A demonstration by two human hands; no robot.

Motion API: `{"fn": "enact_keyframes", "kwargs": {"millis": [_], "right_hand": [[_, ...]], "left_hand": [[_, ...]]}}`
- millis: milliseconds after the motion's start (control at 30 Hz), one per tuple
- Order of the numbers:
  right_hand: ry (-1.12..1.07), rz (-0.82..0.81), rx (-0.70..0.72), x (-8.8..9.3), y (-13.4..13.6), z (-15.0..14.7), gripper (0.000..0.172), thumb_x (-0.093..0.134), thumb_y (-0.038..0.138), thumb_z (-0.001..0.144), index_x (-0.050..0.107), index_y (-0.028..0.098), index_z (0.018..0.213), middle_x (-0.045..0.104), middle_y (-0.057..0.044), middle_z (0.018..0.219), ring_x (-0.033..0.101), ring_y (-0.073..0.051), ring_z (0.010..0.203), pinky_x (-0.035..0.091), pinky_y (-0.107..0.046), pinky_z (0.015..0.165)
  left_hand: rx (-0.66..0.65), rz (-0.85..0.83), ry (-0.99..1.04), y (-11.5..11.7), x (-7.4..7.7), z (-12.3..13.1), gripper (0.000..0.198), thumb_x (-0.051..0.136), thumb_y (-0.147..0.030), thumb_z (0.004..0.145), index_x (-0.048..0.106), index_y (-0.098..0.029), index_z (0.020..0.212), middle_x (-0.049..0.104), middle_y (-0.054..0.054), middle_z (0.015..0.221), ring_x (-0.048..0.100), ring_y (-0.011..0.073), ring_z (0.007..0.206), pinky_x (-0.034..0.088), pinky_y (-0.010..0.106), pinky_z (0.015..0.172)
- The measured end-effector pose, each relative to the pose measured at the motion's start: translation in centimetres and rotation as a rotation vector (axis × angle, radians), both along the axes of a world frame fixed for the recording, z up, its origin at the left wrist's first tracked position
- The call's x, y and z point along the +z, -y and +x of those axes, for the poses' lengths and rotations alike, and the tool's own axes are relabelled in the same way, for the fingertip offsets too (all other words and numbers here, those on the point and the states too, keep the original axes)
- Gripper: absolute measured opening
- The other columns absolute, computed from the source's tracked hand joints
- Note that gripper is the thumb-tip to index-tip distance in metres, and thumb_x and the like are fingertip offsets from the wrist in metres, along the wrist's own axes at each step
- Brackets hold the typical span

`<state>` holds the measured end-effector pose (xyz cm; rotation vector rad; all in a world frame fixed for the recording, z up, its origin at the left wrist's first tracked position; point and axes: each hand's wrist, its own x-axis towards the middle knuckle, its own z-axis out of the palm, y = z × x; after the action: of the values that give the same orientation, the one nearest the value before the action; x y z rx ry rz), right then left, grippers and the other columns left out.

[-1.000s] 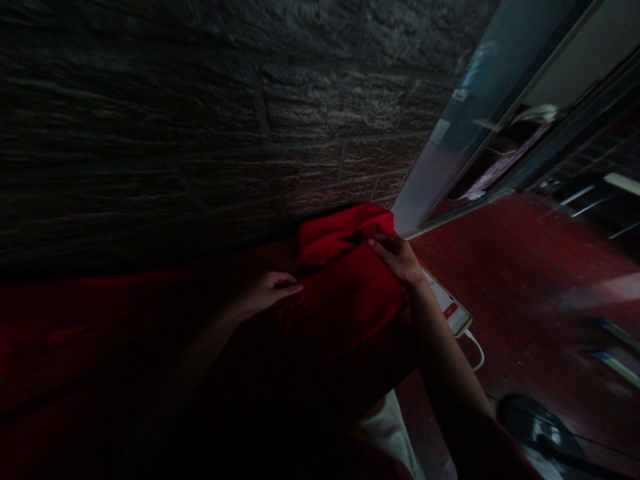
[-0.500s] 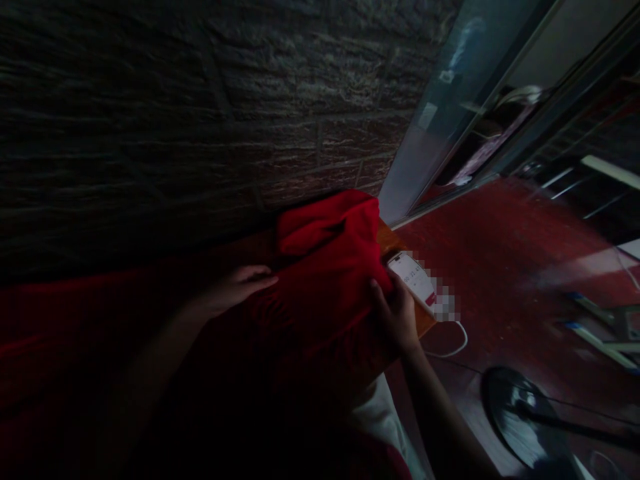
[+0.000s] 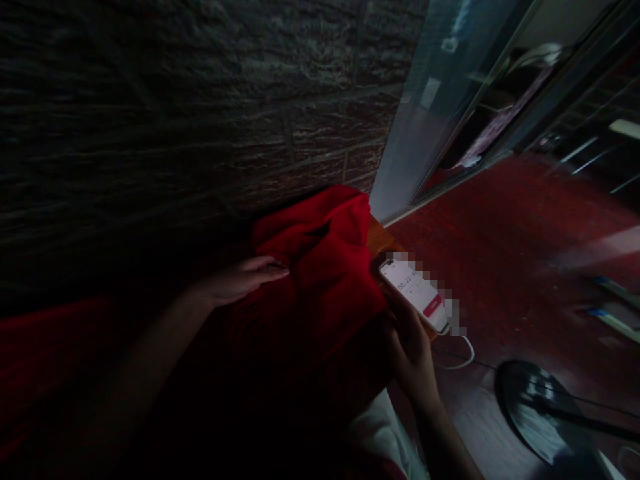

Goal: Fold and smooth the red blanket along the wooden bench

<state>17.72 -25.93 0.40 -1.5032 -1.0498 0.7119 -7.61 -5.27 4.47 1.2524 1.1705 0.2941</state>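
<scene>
A red cloth [image 3: 330, 267] lies loosely folded on a wooden surface [image 3: 383, 239] against the wall. My left hand [image 3: 245, 279] is at the cloth's left part, its thumb and fingers close together; shadow hides whether fabric is pinched between them. At the cloth's right edge is my right hand [image 3: 413, 350], its fingertips lost in the dark by the fabric, so its grip is unclear. Just beyond that hand, a lit phone [image 3: 415, 297] with a timer on its screen lies on the wood.
A rough block wall [image 3: 225, 100] runs behind the surface. On the right are a glass door [image 3: 420, 120], the red floor [image 3: 500, 247], a white cable [image 3: 470, 353] and a round black stand base [image 3: 530, 407]. More red fabric [image 3: 55, 340] lies far left.
My left hand has moved slightly right onto the cloth, and its fingers have come closer together. My right hand has shifted down and right. The cloth's left part reaches further left.
</scene>
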Motion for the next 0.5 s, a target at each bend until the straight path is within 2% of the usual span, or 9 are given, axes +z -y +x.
{"fn": "enact_keyframes", "kwargs": {"millis": [133, 233, 367, 500], "right_hand": [[-0.014, -0.068, 0.093, -0.9, 1.0, 0.9, 0.066, 0.06, 0.027, 0.088, 0.035, 0.031, 0.15, 0.052, -0.008, 0.145, 0.052, -0.027, 0.131, 0.048, -0.048, 0.106], [-0.022, -0.115, 0.115, -1.1, 0.1, 1.3, 0.065, 0.065, 0.028, 0.086, 0.04, 0.029, 0.147, 0.055, -0.01, 0.141, 0.058, -0.028, 0.125, 0.053, -0.046, 0.101], [-0.014, -0.135, 0.098, -0.5, -1.7, 1.3, 0.048, 0.066, 0.029, 0.085, 0.056, 0.025, 0.132, 0.062, -0.011, 0.132, 0.062, -0.03, 0.117, 0.055, -0.047, 0.097], [0.033, -0.113, 0.072, 0.0, -3.0, 0.9, 0.039, 0.064, 0.024, 0.082, 0.062, 0.024, 0.122, 0.067, -0.01, 0.123, 0.065, -0.028, 0.109, 0.056, -0.043, 0.092]], "left_hand": [[0.097, -0.098, 0.0, 0.1, 0.3, 0.2, 0.058, 0.084, -0.048, 0.06, 0.07, -0.023, 0.111, 0.07, 0.01, 0.119, 0.065, 0.0283, 0.11, 0.054, 0.039, 0.09], [0.171, -0.053, -0.126, 0.6, 0.8, -0.4, 0.064, 0.084, -0.048, 0.059, 0.068, -0.024, 0.115, 0.069, 0.01, 0.12, 0.063, 0.03, 0.113, 0.054, 0.038, 0.089], [0.025, 0.084, -0.167, 0.9, 1.9, -1.0, 0.059, 0.079, -0.05, 0.065, 0.067, -0.028, 0.118, 0.073, 0.005, 0.106, 0.065, 0.0297, 0.107, 0.054, 0.034, 0.083], [-0.031, 0.077, -0.027, 0.1, 2.6, 0.7, 0.052, 0.078, -0.045, 0.068, 0.066, -0.028, 0.115, 0.073, 0.003, 0.102, 0.066, 0.0262, 0.103, 0.053, 0.031, 0.081]]}}
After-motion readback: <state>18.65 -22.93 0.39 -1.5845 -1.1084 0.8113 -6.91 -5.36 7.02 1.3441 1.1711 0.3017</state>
